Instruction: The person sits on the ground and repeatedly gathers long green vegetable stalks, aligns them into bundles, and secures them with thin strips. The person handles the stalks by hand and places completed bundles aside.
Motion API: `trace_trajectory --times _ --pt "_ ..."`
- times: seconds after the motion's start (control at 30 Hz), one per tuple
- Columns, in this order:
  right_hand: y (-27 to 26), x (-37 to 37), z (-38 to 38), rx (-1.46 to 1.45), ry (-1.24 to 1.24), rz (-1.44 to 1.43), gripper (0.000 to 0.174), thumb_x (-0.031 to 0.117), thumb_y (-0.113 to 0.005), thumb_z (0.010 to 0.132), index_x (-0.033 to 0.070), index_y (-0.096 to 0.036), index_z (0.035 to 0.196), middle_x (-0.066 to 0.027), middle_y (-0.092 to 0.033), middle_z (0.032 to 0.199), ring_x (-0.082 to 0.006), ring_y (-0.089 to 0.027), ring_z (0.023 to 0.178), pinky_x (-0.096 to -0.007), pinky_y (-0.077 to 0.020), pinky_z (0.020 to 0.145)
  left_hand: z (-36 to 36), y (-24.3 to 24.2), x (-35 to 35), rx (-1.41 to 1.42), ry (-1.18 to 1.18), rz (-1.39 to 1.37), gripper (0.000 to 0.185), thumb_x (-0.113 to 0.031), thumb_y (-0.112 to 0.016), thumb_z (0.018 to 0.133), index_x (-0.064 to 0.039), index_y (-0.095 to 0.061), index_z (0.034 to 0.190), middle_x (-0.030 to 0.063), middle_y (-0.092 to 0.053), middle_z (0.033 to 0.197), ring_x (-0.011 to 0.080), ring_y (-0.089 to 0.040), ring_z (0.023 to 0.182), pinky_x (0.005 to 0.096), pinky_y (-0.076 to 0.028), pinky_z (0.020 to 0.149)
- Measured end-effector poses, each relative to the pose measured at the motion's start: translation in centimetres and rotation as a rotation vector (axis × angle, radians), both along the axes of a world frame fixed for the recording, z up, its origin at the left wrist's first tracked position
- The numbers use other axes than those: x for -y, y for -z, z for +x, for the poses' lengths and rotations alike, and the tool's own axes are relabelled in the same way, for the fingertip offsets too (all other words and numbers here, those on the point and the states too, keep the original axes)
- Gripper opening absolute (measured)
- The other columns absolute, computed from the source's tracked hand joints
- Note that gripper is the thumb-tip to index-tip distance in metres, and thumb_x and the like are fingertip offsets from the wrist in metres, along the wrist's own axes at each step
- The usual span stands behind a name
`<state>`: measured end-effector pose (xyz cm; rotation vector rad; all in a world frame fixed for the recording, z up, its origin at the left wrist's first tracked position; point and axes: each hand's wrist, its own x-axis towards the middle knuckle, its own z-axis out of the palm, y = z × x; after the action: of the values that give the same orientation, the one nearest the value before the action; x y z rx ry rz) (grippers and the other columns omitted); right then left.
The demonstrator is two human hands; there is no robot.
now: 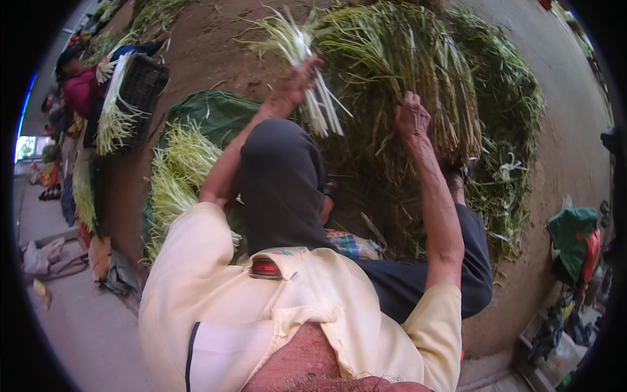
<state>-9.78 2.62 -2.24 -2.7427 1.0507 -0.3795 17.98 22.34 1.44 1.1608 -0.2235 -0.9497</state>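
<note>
My left hand (300, 81) holds a loose bunch of pale leafy stalks (321, 110), which look like blanched garlic leaves. Their white ends point down towards me and the yellow-green leaf tips fan out at the far side. To the right, my right hand (413, 116) is closed on some green stalks at the near edge of a large heap of unsorted stalks (433, 83) with brown, dry ends. My fingers hide the part they grip. A pile of yellow-green stalks (181, 161) lies left of my raised knee on a green plastic sheet (215, 110).
Loose green leaf trimmings (509, 112) cover the ground on the right. A patterned sack (355, 245) lies beneath my legs. At the left, another person (81, 88) works beside a dark woven basket (147, 81) with pale stalks. Plastic bags (573, 240) stand at the far right.
</note>
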Motion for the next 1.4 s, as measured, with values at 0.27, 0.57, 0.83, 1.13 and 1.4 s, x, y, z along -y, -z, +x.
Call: trace_trajectory --times 0.27,0.57,0.83,1.13,1.4 --pt "0.0 1.0 1.6 -0.144 0.035 0.022 0.024 0.015 -0.069 0.087 0.003 -0.067 0.108 -0.02 -0.07 0.109 -0.0386 -0.073 0.097 -0.051 -0.0582 0.083 -6.1 7.9 0.4 -0.295 0.198 0.195 0.014 -0.024 -0.076 0.094 -0.014 -0.07 0.103 -0.0019 -0.067 0.092 0.0113 -0.062 0.084 0.0292 -0.042 0.061" --pt "-3.3 -1.0 2.2 -0.164 -0.158 0.175 0.024 0.024 -0.067 0.087 0.001 -0.071 0.093 -0.0232 -0.073 0.092 -0.0425 -0.072 0.091 -0.0525 -0.0574 0.08 -6.8 6.3 1.3 -0.102 0.123 0.159 0.027 -0.028 -0.08 0.094 -0.007 -0.075 0.11 -0.001 -0.063 0.075 0.0129 -0.061 0.066 0.0295 -0.05 0.061" --pt "-5.8 -8.1 1.8 0.024 -0.185 0.281 0.024 0.022 -0.065 0.087 -0.001 -0.07 0.088 -0.0247 -0.072 0.084 -0.0427 -0.072 0.083 -0.0521 -0.0572 0.076 -7.9 3.8 0.3 -0.063 0.298 0.2 0.036 -0.036 -0.075 0.098 -0.009 -0.073 0.123 0.0004 -0.074 0.108 0.004 -0.057 0.073 0.021 -0.045 0.059" --pt "-5.6 -13.9 2.5 0.086 -0.248 0.358 0.021 0.019 -0.066 0.086 -0.002 -0.066 0.088 -0.0242 -0.07 0.088 -0.0439 -0.07 0.087 -0.0529 -0.0554 0.078 -7.4 1.9 -1.4 0.008 0.349 0.258 0.038 -0.046 -0.073 0.098 -0.008 -0.078 0.104 -0.0049 -0.063 0.08 0.0053 -0.049 0.066 0.0257 -0.036 0.056" --pt "-4.0 -13.1 2.2 0.166 -0.289 0.333 0.032 0.024 -0.069 0.091 -0.002 -0.061 0.108 -0.0248 -0.071 0.098 -0.043 -0.068 0.097 -0.0522 -0.0524 0.085 -7.2 1.9 -0.8 0.006 0.299 0.188 0.029 -0.033 -0.072 0.1 -0.004 -0.074 0.106 0.0 -0.07 0.09 0.0061 -0.051 0.066 0.0237 -0.042 0.056"
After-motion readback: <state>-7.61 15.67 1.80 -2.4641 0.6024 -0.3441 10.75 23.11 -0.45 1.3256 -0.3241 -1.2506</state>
